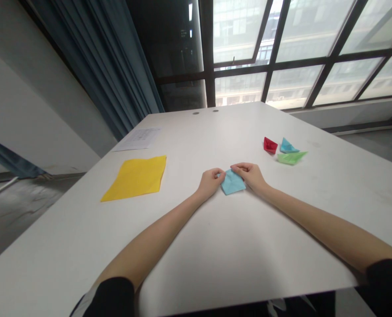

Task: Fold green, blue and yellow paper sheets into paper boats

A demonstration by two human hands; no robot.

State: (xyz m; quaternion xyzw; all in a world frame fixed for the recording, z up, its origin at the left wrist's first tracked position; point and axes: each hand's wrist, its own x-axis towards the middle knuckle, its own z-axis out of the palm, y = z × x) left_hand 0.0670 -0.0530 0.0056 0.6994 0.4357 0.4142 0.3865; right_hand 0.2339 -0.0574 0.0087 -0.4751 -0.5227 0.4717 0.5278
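Note:
A small folded light-blue paper [233,182] lies on the white table between my two hands. My left hand [211,181] pinches its left edge, thumb and fingers pressed together. At its upper right corner, my right hand [250,175] is closed on the paper, with the fingers curled over the edge. The lower part of the paper is uncovered and looks like a layered square. Its folds under my fingers are hidden.
Right of my hands sit a red paper boat [270,145], a blue paper boat [288,146] and a green paper boat [291,157]. A yellow sheet [134,178] lies to the left, with a printed white page [137,139] behind it on the table [196,255].

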